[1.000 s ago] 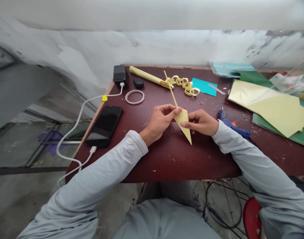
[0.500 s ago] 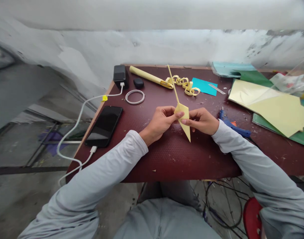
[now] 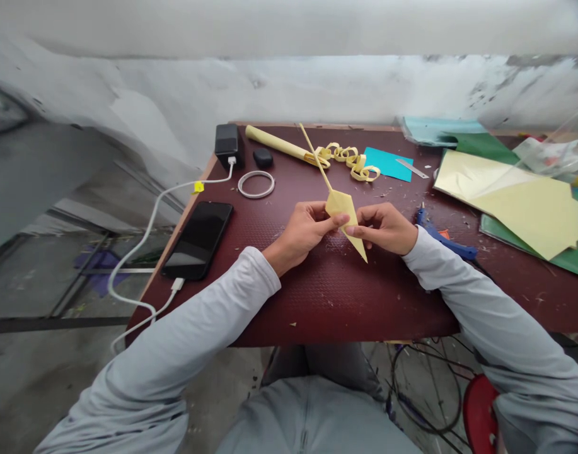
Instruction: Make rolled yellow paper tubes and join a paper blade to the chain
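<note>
Phone [image 3: 198,239] and black power block [image 3: 227,144] rest left of my grip [image 3: 344,225].
A white cable [image 3: 215,181] plugs into both; a small black case [image 3: 263,157] and pale ring [image 3: 256,196] lie beyond my grip, leftward, the ring nearer.

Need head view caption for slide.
Left hand and right hand hold a pointed yellow paper piece over a dark red table.

both arms reach forward and angle inward, the left arm [image 3: 175,350] from the lower left, the right arm [image 3: 497,309] from the lower right, in long pale grey sleeves [image 3: 258,271] down to the wrists [image 3: 273,258]. the left hand [image 3: 304,233] and right hand [image 3: 387,228] are near each other. the left thumb [image 3: 333,222] points rightward in a pinch, the left fingers [image 3: 313,208] curled behind. the right thumb [image 3: 362,232] points leftward, also pinching, the right fingers [image 3: 377,214] bent and partly hidden.
</note>
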Motion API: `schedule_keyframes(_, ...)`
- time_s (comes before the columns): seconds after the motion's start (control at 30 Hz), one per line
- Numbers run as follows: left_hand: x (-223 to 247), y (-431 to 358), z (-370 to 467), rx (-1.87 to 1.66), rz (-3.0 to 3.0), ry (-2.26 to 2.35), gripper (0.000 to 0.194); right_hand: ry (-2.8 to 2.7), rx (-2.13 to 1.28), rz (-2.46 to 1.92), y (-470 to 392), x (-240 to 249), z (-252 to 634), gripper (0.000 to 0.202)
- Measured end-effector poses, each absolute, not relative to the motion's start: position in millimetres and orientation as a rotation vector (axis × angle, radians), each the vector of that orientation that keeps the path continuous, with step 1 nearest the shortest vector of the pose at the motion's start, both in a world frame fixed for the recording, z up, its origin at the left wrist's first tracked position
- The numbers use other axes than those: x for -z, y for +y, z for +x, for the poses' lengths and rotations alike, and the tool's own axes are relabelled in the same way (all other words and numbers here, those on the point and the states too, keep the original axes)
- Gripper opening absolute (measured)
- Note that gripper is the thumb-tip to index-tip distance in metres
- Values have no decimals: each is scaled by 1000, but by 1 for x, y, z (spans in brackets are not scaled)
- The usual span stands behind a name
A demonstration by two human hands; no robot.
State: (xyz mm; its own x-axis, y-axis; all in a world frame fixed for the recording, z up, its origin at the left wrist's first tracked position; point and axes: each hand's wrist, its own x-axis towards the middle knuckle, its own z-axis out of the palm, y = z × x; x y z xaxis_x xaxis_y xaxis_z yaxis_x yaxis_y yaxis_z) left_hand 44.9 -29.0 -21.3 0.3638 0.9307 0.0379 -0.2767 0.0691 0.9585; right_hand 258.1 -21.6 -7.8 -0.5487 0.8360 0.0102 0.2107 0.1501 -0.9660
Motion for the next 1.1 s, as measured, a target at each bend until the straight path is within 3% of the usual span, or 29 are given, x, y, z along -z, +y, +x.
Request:
schedule_keyframes(0.87, 22, -27, 46, -1196, 1018, 756, 36, -1877, -1463, -969, -21, 10, 259, 45)
schedule_keyframes(1.1, 18, -30, 48, -1082, 1069, 666, 35, -1869, -1420, -951, -23, 8, 258, 43)
